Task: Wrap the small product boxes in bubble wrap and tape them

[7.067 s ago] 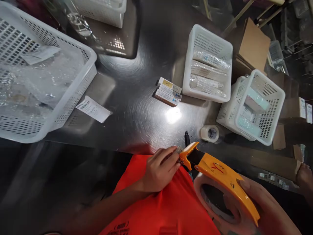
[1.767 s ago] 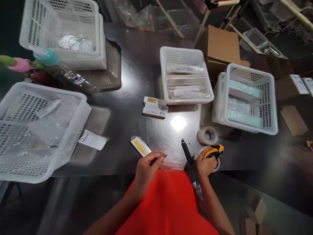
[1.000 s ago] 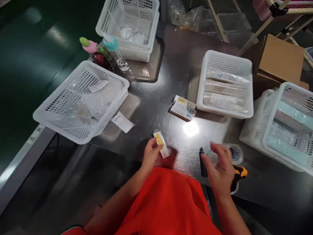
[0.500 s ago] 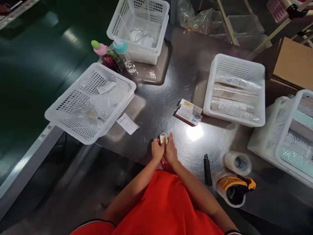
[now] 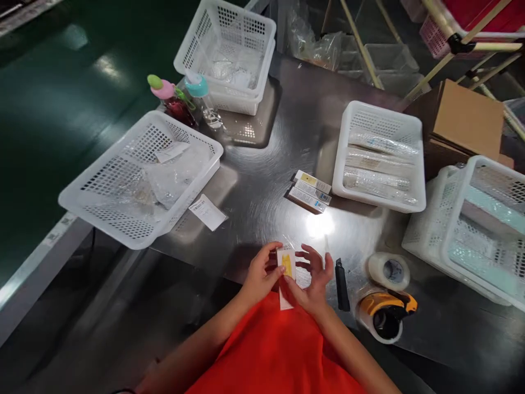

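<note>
A slim white box with a yellow patch (image 5: pixel 286 265) stands nearly upright in front of my red shirt. My left hand (image 5: pixel 264 272) pinches it from the left, thumb on its front face. My right hand (image 5: pixel 312 280) is open at its other side, fingers spread, with the thumb tip against or very near the box. Beyond my hands, several similar slim boxes (image 5: pixel 310 191) lie side by side on the metal table. To the right of my right hand lies a black utility knife (image 5: pixel 342 287).
Left stands a white perforated basket (image 5: pixel 135 235) with clear bags, near a paper label slip (image 5: pixel 208 212) and two drink bottles (image 5: pixel 200 93). At right are a basket of bubble-wrapped packs (image 5: pixel 379 203), a tape roll (image 5: pixel 388 270), an orange tape dispenser (image 5: pixel 385 306) and a cardboard box (image 5: pixel 467 120).
My hands have lifted the slim box off the table edge toward me, so more of its face shows. My right hand's fingers have spread away from it. The view has shifted slightly.
</note>
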The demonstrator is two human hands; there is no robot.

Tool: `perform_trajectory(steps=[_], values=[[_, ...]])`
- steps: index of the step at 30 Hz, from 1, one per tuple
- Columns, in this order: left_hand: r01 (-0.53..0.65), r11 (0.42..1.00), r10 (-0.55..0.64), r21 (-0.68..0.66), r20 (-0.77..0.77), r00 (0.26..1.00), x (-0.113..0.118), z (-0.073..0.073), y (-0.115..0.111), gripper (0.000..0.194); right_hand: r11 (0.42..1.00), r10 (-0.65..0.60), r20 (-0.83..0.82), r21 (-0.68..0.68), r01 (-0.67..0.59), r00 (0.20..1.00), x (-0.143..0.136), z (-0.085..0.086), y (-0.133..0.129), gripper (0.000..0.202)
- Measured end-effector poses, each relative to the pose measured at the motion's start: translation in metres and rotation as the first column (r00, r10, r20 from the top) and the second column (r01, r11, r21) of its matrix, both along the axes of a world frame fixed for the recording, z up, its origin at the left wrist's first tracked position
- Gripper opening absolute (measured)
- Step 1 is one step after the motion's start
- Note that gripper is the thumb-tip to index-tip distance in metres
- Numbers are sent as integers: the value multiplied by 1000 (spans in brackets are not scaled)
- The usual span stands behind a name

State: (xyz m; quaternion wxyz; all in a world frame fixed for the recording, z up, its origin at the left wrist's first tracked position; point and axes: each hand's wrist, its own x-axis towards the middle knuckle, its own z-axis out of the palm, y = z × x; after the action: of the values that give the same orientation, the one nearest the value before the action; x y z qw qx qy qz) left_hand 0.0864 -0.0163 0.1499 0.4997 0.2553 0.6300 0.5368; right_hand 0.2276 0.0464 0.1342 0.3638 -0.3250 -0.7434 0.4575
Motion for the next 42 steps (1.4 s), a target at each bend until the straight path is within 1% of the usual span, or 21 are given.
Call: perform_trajectory(steps=[2, 3, 5, 7, 9, 11, 13, 16, 18, 23, 27, 32, 35, 37, 39, 42], values=[[69, 997, -69, 22, 7, 998, 2, 25, -8, 41, 999, -2, -53, 38, 4, 999, 6, 28, 0, 93], [97, 995, -97, 30, -6, 995, 4, 35, -11, 40, 999, 0, -75, 41, 3, 997, 8, 40, 0, 92], [153, 987, -151, 46, -50, 987, 7, 51, -18, 36, 1000, 1, -113, 24, 1, 994, 12, 58, -3, 91], [206, 976, -196, 72, -126, 972, 9, 61, -23, 33, 1000, -9, -147, 26, 13, 989, 16, 70, -9, 90], [255, 959, -223, 124, -222, 949, 11, 67, -28, 32, 1000, -8, -156, 20, 11, 988, 21, 76, -16, 88], [300, 938, -243, 174, -291, 925, 12, 70, -32, 32, 1000, -4, -148, -28, 0, 989, 26, 80, -23, 85], [330, 923, -261, 196, -312, 914, 14, 68, -36, 32, 993, -11, -140, -121, -6, 990, 31, 81, -29, 83], [332, 923, -263, 197, -311, 914, 18, 64, -41, 30, 967, -45, -154, -256, 4, 987, 36, 80, -37, 80], [294, 935, -222, 200, -317, 922, 21, 62, -42, 26, 948, -65, -166, -317, 9, 984, 38, 80, -41, 79], [147, 964, -60, 223, -354, 933, 28, 64, -41, 13, 916, -97, -172, -401, 20, 980, 34, 79, -46, 77], [69, 972, 16, 224, -358, 934, 32, 67, -40, 10, 880, -146, -177, -473, 46, 973, 27, 82, -44, 75], [-70, 983, 105, 172, -205, 973, 39, 73, -36, 7, 815, -169, -175, -578, 38, 970, 19, 90, -42, 66], [-131, 987, 139, 98, -80, 987, 43, 79, -32, 4, 794, -168, -150, -606, 44, 974, 16, 95, -42, 62], [-172, 985, 171, 29, 22, 985, 45, 82, -29, 9, 785, -201, -122, -613, 86, 972, 15, 98, -41, 60], [-215, 976, 217, -35, 119, 969, 47, 86, -26, 20, 776, -248, -113, -617, 128, 962, 13, 100, -39, 61], [-242, 966, 257, -92, 217, 942, 48, 89, -21, 28, 738, -256, -121, -665, 113, 959, 9, 102, -37, 66]])
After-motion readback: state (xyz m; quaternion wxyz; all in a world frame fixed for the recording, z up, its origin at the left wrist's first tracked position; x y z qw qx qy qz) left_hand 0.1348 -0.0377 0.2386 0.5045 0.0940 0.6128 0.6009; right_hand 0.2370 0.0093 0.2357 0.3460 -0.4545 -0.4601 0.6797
